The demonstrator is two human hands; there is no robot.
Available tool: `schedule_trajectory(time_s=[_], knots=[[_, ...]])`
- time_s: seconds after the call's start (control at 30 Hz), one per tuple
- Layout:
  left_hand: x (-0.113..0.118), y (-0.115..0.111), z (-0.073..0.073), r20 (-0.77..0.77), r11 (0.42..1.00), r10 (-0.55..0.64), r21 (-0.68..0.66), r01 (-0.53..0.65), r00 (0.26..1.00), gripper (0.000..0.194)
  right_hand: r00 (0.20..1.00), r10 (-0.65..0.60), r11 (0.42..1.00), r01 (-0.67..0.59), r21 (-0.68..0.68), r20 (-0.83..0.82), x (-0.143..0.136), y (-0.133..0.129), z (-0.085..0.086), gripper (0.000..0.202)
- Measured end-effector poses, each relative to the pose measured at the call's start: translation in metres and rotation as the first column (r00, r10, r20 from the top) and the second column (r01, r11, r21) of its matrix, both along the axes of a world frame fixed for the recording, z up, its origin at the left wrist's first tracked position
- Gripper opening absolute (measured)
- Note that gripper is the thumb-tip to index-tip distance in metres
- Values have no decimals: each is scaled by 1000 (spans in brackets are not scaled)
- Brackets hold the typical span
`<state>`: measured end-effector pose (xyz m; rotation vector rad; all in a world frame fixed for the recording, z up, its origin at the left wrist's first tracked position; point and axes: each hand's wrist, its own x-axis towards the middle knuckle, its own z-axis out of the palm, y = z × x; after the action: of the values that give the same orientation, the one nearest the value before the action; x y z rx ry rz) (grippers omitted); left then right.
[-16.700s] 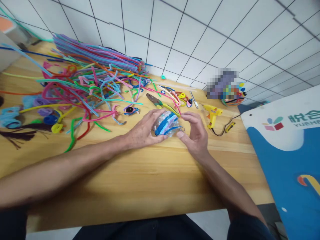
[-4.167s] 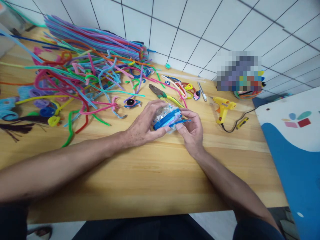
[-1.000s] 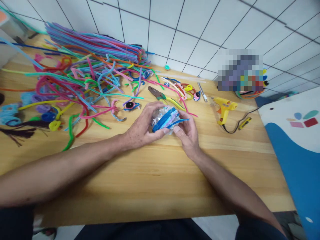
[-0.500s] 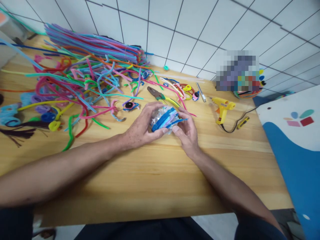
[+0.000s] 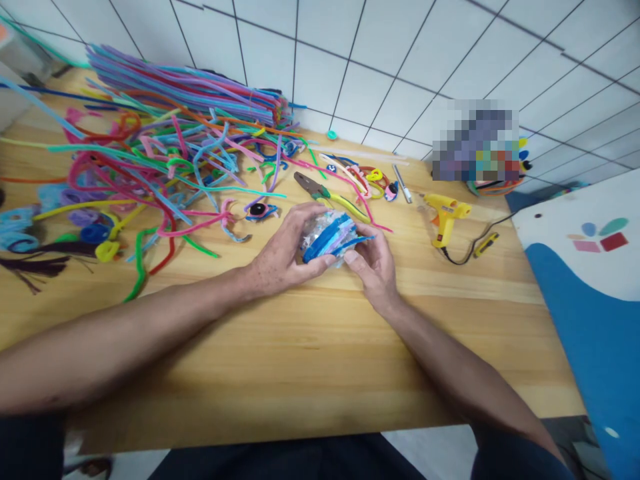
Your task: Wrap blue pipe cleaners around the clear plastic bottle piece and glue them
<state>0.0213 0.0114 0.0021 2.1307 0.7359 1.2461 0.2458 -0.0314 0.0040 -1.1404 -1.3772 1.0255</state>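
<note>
Between my two hands is a rounded, clear shiny bundle (image 5: 330, 239) with blue, light-blue and lilac pipe cleaners laid across it. My left hand (image 5: 286, 250) curves around its left side, the thumb along the lower edge. On the right side, my right hand (image 5: 375, 267) grips it with the thumb in front and the fingers behind, partly hidden. One blue pipe cleaner end sticks out toward my right fingers. Just beyond the bundle lie pliers (image 5: 327, 197) with yellow-green handles. A small blue figure with a black oval (image 5: 260, 212) rests left of my left hand.
Loose coloured pipe cleaners (image 5: 165, 167) spread over the left of the wooden table (image 5: 300, 373), with a thick bundle of them (image 5: 185, 83) behind. A yellow glue gun (image 5: 447, 217) stands at right, its cord trailing past a yellow cutter (image 5: 487, 245). A tiled wall (image 5: 330, 60) closes the back.
My right index finger has drawn back from the pliers' handles toward the bundle, so more of the handles shows. Otherwise both hands keep their grip in the same place.
</note>
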Motion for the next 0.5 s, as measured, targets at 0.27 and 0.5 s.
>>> schedule_trajectory(time_s=[0.27,0.5], knots=[[-1,0,3,-14,1000,-6,18,6,1000,70,1000,3,1000,-3,-11,4,-1,0,2,58],[0,0,2,3,1000,-10,7,10,1000,70,1000,-1,1000,1,-4,14,0,0,0,59]])
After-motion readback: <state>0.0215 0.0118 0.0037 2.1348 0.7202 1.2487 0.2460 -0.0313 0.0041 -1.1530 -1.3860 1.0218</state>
